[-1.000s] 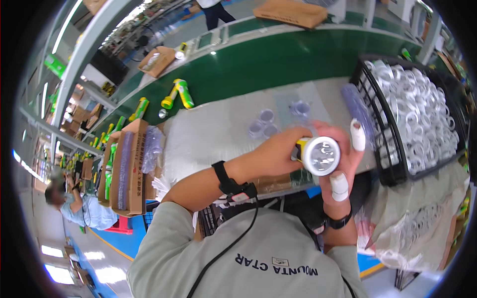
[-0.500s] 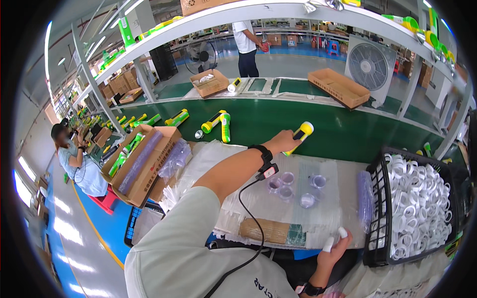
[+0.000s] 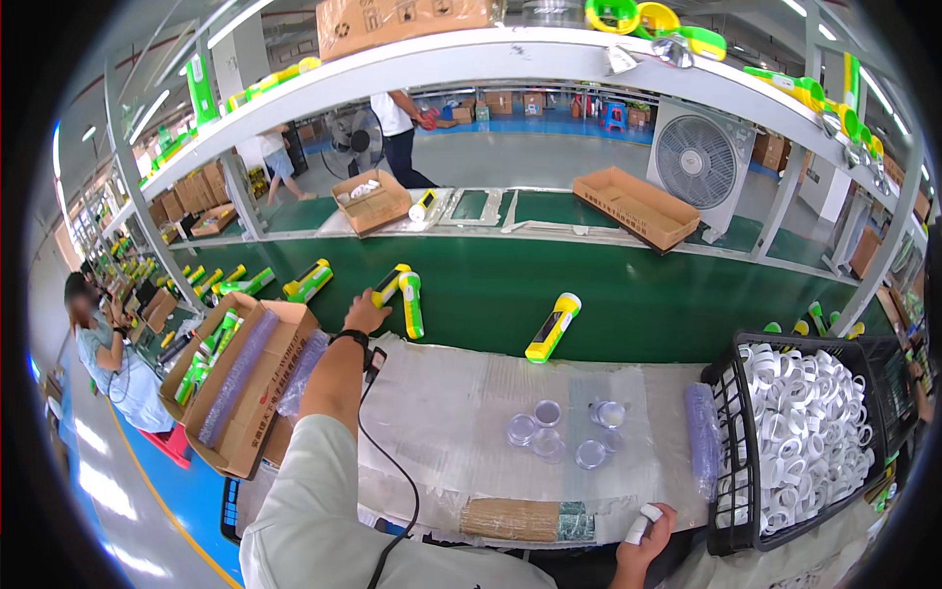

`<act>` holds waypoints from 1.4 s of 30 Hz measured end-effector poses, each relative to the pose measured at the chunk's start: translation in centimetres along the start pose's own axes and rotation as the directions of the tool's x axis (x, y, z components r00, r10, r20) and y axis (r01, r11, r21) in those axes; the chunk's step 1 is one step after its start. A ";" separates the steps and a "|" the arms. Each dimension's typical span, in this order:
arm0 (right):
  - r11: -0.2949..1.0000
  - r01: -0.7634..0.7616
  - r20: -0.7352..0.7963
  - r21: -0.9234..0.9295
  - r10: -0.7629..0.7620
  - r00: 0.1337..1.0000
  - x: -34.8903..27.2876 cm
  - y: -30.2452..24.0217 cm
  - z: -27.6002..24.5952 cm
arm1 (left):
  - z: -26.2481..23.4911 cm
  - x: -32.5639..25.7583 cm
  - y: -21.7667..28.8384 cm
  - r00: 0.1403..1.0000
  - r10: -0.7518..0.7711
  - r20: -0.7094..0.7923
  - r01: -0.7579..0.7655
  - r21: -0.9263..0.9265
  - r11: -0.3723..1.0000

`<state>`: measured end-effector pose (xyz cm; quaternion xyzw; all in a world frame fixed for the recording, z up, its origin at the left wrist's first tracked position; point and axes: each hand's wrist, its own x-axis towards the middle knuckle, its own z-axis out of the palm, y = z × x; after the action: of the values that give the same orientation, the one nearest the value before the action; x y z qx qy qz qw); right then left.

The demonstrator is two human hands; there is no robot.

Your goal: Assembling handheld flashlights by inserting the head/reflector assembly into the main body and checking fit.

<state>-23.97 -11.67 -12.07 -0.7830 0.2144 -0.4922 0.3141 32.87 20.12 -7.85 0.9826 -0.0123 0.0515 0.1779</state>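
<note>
My left hand point(image 3: 367, 312) reaches over the green belt, its fingers curled down beside a yellow-and-black flashlight point(image 3: 390, 286). Whatever those fingers close on is hidden beneath them. A green-and-white flashlight point(image 3: 413, 306) lies against the yellow one. Farther right, another yellow-and-green flashlight point(image 3: 554, 328) rests alone at the belt's near edge. Low on the right, my right hand point(image 3: 650, 535) hovers by the table's front edge, fingers loosely bent and apart, with white covers on the fingertips and nothing visible in it. Several clear round lenses point(image 3: 547, 413) lie on the padded table.
A black crate point(image 3: 731, 461) full of white rings stands at the right, a purple-wrapped roll point(image 3: 701, 432) beside it. At the left sits a cardboard box point(image 3: 257, 402) with flashlights. A shelf rail point(image 3: 471, 61) crosses above. Across the belt are shallow cartons point(image 3: 638, 208) and a walking person.
My left hand has let go of the flashlight, now on the belt, and moved left to the other flashlights. The small silver reflector there is no longer visible. The view has shifted.
</note>
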 end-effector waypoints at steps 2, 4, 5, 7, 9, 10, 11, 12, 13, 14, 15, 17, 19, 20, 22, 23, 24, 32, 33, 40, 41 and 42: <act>1.000 -0.008 0.028 -0.019 0.008 1.000 -0.1 0.3 0.1 | -0.4 -0.2 0.1 0.998 0.019 -0.060 -0.018 0.028 0.999; 0.995 -0.079 0.035 0.064 0.076 0.996 0.1 0.4 0.3 | -1.3 -0.6 -0.2 0.988 0.051 -0.146 -0.053 -0.014 0.998; 0.996 -0.074 0.052 0.056 0.071 0.996 0.2 0.0 0.1 | -1.7 -0.9 0.3 0.965 0.093 -0.246 -0.109 -0.050 0.993; 0.997 -0.069 -0.120 0.028 0.072 0.990 0.5 -1.5 -0.4 | -4.4 -1.6 2.1 0.919 0.223 -0.326 -0.235 0.003 0.972; 0.999 0.048 -0.100 -0.019 -0.050 0.994 1.5 -4.1 -1.6 | -8.3 -4.3 3.2 0.847 0.328 -0.418 -0.318 0.096 0.943; 0.991 0.135 -0.072 -0.007 -0.135 0.988 2.3 -5.5 -2.0 | -10.5 -6.4 3.9 0.750 0.450 -0.485 -0.403 0.205 0.892; 0.976 0.216 -0.049 0.002 -0.216 0.975 3.1 -6.9 -2.3 | -12.6 -8.8 5.1 0.666 0.550 -0.504 -0.496 0.251 0.831; 0.955 0.293 -0.020 -0.036 -0.294 0.956 4.0 -8.5 -2.2 | -14.4 -11.3 7.2 0.565 0.648 -0.511 -0.592 0.296 0.750; 0.927 0.368 0.015 -0.070 -0.367 0.930 5.1 -10.4 -1.9 | -16.0 -14.5 9.5 0.449 0.743 -0.495 -0.684 0.345 0.643; 0.913 0.393 0.114 -0.107 -0.382 0.917 6.5 -13.2 -0.8 | -16.9 -17.6 10.6 0.359 0.819 -0.447 -0.734 0.407 0.544; 0.895 0.417 0.205 -0.157 -0.383 0.901 7.8 -15.8 0.6 | -16.9 -20.2 11.8 0.251 0.898 -0.361 -0.841 0.378 0.387; 0.760 0.613 0.406 -0.217 -0.501 0.765 10.7 -19.5 2.8 | -16.7 -26.0 13.6 0.081 0.944 -0.320 -0.967 0.205 0.152; 0.763 0.624 0.473 -0.167 -0.493 0.730 11.6 -19.7 4.5 | -16.2 -30.9 14.7 -0.061 0.961 -0.270 -0.997 0.053 -0.049; 0.763 0.635 0.539 -0.119 -0.487 0.687 11.4 -19.3 5.4 | -16.3 -32.6 14.7 -0.096 0.969 -0.227 -0.995 0.003 -0.098; 0.857 0.513 0.598 -0.044 -0.389 0.701 9.6 -16.4 5.6 | -17.0 -33.5 14.6 -0.055 0.978 -0.203 -0.981 -0.173 -0.091; 0.926 0.378 0.663 0.024 -0.297 0.687 8.7 -15.2 5.5 | -17.2 -33.7 14.5 -0.011 0.984 -0.176 -0.937 -0.343 -0.072; 0.929 0.355 0.562 0.106 -0.351 0.749 8.0 -14.9 5.6 | -16.5 -33.3 13.7 0.033 0.989 -0.146 -0.877 -0.478 -0.041; 0.970 -0.155 0.630 0.187 0.003 0.777 3.1 -12.2 5.8 | -11.3 -33.5 11.7 0.264 0.956 0.130 -0.395 -0.889 0.230; 0.971 -0.147 0.610 0.188 0.002 0.793 3.0 -12.1 5.5 | -10.4 -34.4 12.0 0.243 0.962 0.121 -0.409 -0.887 0.215; 0.946 -0.228 0.694 0.232 0.003 0.720 1.6 -9.6 5.7 | -9.7 -35.6 16.2 0.042 0.973 -0.227 -0.776 -0.621 -0.112; 0.930 -0.229 0.706 0.289 -0.046 0.707 1.3 -8.6 5.8 | -9.7 -35.6 16.3 0.014 0.981 -0.193 -0.761 -0.639 -0.115; 0.935 -0.260 0.696 0.242 0.019 0.718 1.1 -9.2 5.5 | -10.0 -35.8 16.5 -0.013 0.989 -0.150 -0.741 -0.663 -0.110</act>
<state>-18.25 -4.30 -6.71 -0.8274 0.0594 -0.1718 0.5314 -4.35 8.37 3.41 0.5720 -0.7293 -0.0518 0.3718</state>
